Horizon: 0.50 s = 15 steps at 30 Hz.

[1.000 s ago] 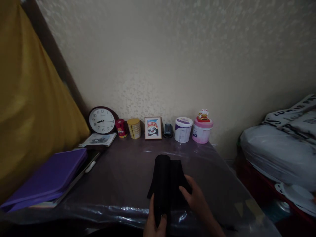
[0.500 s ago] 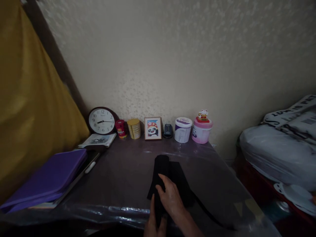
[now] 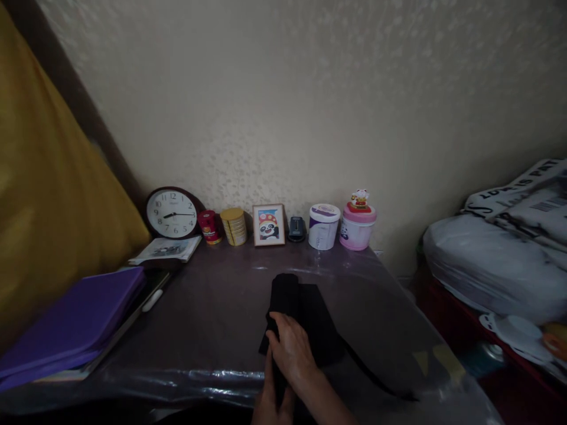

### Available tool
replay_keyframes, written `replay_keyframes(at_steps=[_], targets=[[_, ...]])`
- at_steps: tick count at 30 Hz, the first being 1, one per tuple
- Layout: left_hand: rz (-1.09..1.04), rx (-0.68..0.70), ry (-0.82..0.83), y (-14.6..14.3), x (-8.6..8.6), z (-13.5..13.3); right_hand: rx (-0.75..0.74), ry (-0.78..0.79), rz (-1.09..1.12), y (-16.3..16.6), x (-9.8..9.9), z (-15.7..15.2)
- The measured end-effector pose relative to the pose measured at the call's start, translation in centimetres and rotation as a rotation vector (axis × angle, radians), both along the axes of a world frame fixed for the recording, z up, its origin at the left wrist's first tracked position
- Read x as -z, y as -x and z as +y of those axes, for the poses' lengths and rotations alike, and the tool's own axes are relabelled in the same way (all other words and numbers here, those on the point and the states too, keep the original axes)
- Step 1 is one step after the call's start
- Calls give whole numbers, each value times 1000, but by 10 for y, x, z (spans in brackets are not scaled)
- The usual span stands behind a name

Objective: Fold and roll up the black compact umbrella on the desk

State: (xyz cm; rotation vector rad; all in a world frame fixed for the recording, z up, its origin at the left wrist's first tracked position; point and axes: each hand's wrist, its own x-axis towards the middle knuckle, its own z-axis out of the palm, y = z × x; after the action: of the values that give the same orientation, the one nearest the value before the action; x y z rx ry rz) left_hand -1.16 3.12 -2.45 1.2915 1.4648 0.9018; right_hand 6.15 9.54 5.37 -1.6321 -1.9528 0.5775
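A black cloth bundle (image 3: 286, 292) lies lengthwise on the table, its left part rolled or folded thick. To its right a flatter flap of the same black cloth (image 3: 321, 321) spreads out, and a thin black strap (image 3: 370, 372) trails from it toward the near right. My right hand (image 3: 292, 348) bends over the middle of the bundle, fingers curled against its left side. Lower down, my left hand (image 3: 272, 395) grips the near end between thumb and fingers, partly hidden by the right hand and the picture's edge.
Along the wall stand a clock (image 3: 172, 213), a red can (image 3: 209, 228), a yellow tin (image 3: 234, 226), a framed panda picture (image 3: 269, 225), a dark device (image 3: 296, 228), a white tub (image 3: 324, 227) and a pink tub (image 3: 357, 229). Purple folders (image 3: 80, 321) lie left. Plastic-wrapped bedding (image 3: 491, 265) sits right.
My right hand has shifted slightly toward the left edge of the black cloth, its fingers more curled. The left hand stays at the near end. The view has turned a little.
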Motion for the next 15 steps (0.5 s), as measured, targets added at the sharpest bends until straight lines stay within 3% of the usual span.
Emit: replay_keyframes(at_steps=[8, 15], targets=[[112, 10, 96, 4, 4, 0, -91, -78, -116, 2, 6, 0], [122, -18, 44, 8, -5, -2, -191, -33, -210, 0, 0, -3]])
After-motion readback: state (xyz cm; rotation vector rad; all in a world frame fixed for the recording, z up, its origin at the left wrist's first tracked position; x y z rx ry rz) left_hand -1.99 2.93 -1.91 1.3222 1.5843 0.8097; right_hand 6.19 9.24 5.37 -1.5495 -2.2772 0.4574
